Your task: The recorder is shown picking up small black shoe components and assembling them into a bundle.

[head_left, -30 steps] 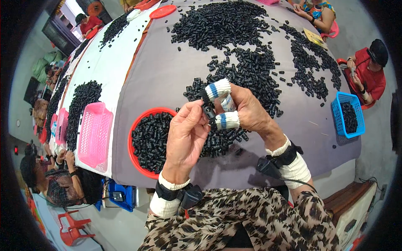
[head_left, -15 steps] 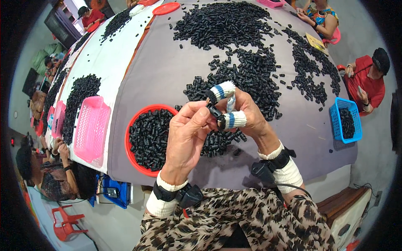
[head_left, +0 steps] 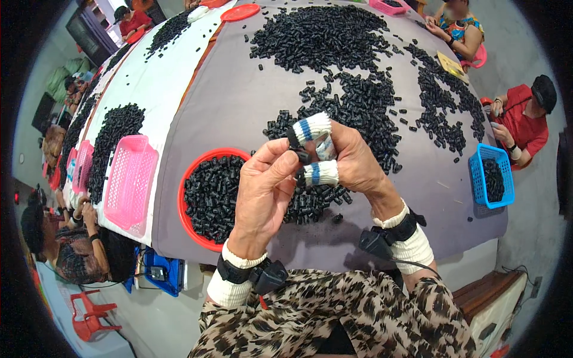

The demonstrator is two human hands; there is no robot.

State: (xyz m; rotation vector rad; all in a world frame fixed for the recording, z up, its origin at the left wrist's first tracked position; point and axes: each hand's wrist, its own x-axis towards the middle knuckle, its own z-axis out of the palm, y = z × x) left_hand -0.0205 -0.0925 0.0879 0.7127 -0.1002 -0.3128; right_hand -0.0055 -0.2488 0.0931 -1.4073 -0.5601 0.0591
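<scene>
My left hand (head_left: pixel 265 194) pinches a small black cylindrical plastic part (head_left: pixel 302 156) between thumb and fingers, above the table's near middle. My right hand (head_left: pixel 358 158) comes in from the other side, its thumb and forefinger in white knitted finger sleeves (head_left: pixel 315 126) with blue stripes and dark tips. Those tips close on the same part from above and below, hiding much of it. Left of my left hand, a round red basin (head_left: pixel 182 200) is full of similar black parts (head_left: pixel 215 197). A loose pile of them (head_left: pixel 352 107) lies beyond my hands.
A larger heap of black parts (head_left: pixel 319 36) covers the far table. A pink basket (head_left: pixel 128 185) stands left, a blue basket (head_left: pixel 492 176) with black parts right. A red lid (head_left: pixel 240 12) lies far off. Several people sit around the table, one in red (head_left: pixel 525 119) at right.
My right hand has shifted slightly left, bringing its sleeved fingertips further over the black part. The part has turned a little between my fingers. My left hand stays nearly in place.
</scene>
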